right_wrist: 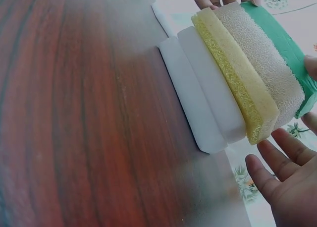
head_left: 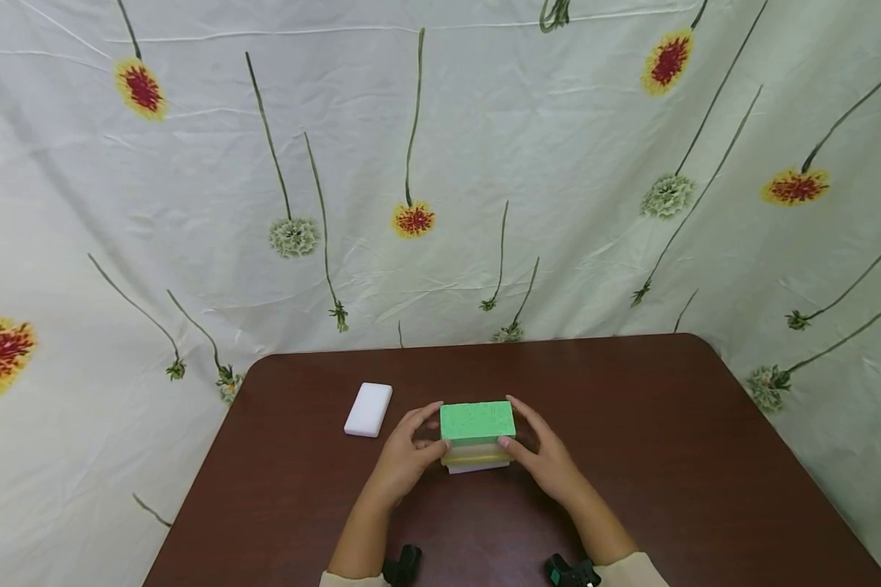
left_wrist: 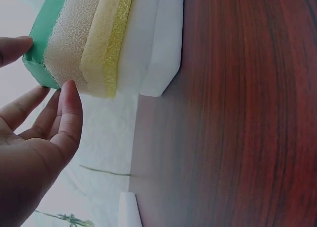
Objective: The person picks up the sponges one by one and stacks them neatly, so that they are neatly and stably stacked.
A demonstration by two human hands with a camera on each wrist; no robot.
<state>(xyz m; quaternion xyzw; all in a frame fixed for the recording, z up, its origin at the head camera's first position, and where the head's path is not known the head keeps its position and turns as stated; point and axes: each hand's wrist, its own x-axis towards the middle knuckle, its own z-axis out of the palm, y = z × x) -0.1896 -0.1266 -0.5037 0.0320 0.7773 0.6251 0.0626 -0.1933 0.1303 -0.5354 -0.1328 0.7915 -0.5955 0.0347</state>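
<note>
A stack of sponges stands on the dark table between both hands. On top is a thick sponge (head_left: 477, 421) with a green face and a beige porous body. Under it lies a yellow sponge (right_wrist: 242, 83), and two white blocks (left_wrist: 166, 43) form the bottom. My left hand (head_left: 402, 458) holds the green sponge's left end, thumb at the near corner and a finger at the far corner. At the opposite end, my right hand (head_left: 549, 463) holds it in a mirrored way. Other fingertips sit beside the stack's ends.
Another white block (head_left: 368, 409) lies flat on the table (head_left: 617, 408), left of the stack and farther back. Behind the table hangs a pale cloth (head_left: 470, 122) with printed flowers. Black devices (head_left: 404, 565) are worn at both wrists.
</note>
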